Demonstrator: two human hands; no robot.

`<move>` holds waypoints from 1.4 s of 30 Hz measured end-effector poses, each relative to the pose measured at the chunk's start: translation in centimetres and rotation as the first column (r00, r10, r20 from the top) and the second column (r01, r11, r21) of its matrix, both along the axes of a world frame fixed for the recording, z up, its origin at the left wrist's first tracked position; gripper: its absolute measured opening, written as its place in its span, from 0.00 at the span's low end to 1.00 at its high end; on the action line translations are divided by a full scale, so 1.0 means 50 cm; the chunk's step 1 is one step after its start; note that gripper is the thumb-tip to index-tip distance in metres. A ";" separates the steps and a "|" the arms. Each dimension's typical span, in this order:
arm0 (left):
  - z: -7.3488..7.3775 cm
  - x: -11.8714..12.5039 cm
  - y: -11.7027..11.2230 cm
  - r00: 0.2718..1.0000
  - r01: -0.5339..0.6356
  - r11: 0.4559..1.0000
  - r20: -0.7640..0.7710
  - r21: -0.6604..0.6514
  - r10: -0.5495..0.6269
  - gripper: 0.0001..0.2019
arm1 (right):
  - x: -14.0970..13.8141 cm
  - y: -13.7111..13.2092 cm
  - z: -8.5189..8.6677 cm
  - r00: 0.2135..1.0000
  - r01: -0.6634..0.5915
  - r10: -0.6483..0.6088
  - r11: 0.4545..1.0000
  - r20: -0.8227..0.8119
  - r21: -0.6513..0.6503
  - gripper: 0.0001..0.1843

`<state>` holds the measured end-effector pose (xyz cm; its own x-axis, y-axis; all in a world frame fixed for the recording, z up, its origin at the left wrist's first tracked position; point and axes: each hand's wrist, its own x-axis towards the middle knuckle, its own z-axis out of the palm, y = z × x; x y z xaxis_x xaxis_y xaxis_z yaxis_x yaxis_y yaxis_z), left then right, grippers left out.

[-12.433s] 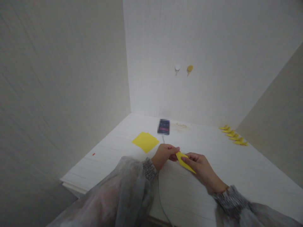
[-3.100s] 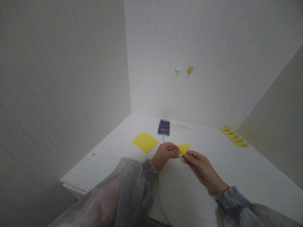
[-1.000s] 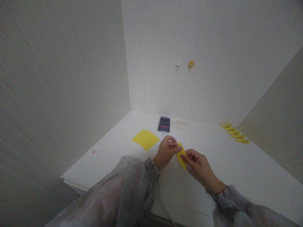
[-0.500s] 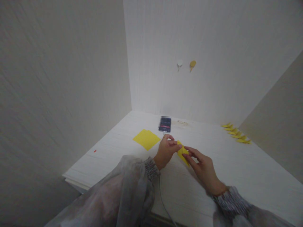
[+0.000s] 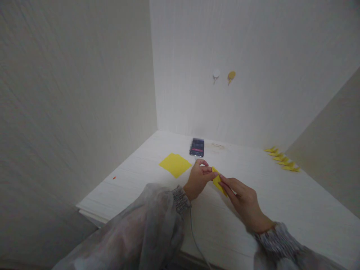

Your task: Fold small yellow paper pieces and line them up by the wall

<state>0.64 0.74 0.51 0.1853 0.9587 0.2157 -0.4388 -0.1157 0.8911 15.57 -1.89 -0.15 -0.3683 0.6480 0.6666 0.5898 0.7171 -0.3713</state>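
While diagonal, yellow paper (image 5: 216, 181), tip nearward.

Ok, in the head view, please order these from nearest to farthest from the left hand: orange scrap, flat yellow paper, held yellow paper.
1. Held yellow paper, in the left hand.
2. Flat yellow paper, left of that hand.
3. Orange scrap, much farther left.

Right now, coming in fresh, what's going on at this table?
A person is handling a folded piece of yellow paper, pinched in the grip of the left hand and the right hand above a white table. Flat yellow paper lies beyond the left forearm, and a phone lies further back. Over on the right, folded yellow pieces sit in a row.
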 end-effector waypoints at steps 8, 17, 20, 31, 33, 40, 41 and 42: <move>0.001 -0.001 -0.002 1.000 -0.001 1.000 -0.011 -0.030 0.000 0.20 | -0.002 0.000 0.008 0.999 -0.028 0.028 0.999 0.020 -0.033 0.14; -0.007 -0.004 0.001 0.998 -0.017 0.999 -0.067 -0.027 0.015 0.19 | -0.002 -0.001 0.005 0.999 -0.016 0.019 0.997 0.037 -0.077 0.12; -0.005 -0.002 -0.002 0.999 -0.002 1.000 -0.033 -0.022 0.002 0.20 | -0.003 -0.002 0.006 0.999 -0.013 0.015 0.997 0.034 -0.077 0.12; 0.001 -0.004 -0.002 0.999 -0.047 0.997 -0.019 -0.055 0.046 0.23 | -0.006 -0.003 -0.002 0.977 -0.009 -0.049 0.964 -0.209 -0.266 0.09; 0.003 -0.005 -0.002 0.997 -0.072 0.996 -0.018 -0.055 0.071 0.23 | -0.009 0.004 -0.008 0.930 -0.059 -0.081 0.929 -0.358 -0.364 0.12; 0.002 -0.006 0.000 0.997 -0.078 0.997 0.012 -0.012 0.078 0.23 | -0.015 0.014 -0.003 0.841 -0.249 -0.129 0.769 -0.526 -0.588 0.13; 0.003 -0.005 0.000 0.997 -0.072 0.997 0.011 -0.012 0.072 0.23 | -0.013 0.013 -0.002 0.855 -0.227 -0.129 0.778 -0.503 -0.585 0.13; 0.004 -0.004 0.000 0.998 -0.065 0.998 0.013 -0.017 0.065 0.23 | -0.012 0.011 0.000 0.873 -0.195 -0.124 0.798 -0.472 -0.570 0.12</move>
